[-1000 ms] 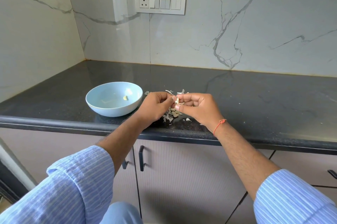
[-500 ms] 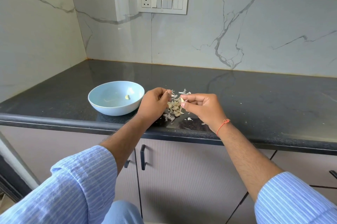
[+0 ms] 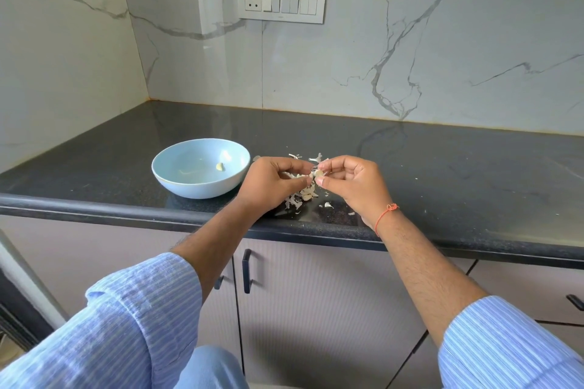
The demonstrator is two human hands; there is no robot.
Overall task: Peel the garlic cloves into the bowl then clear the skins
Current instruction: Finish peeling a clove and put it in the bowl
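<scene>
A small pale garlic clove [image 3: 318,173] is pinched between the thumb and fingers of my right hand [image 3: 354,186], held above the counter. My left hand [image 3: 271,186] sits just left of it, fingertips pinching at the clove's skin. Below and between the hands lies a loose pile of papery garlic skins [image 3: 300,197] on the dark counter. A light blue bowl [image 3: 177,178] stands to the left of my left hand, with one peeled clove [image 3: 220,167] inside it.
The dark stone counter [image 3: 442,173] runs to the right; its rounded front edge [image 3: 126,210] lies close under my wrists. Marble walls meet in a corner at back left, with a switch plate [image 3: 281,2] above. Cabinet doors with dark handles [image 3: 246,271] are below.
My hands parted briefly half a second ago, then came back together at the clove. The camera view has shifted slightly; the bowl and skins stay put.
</scene>
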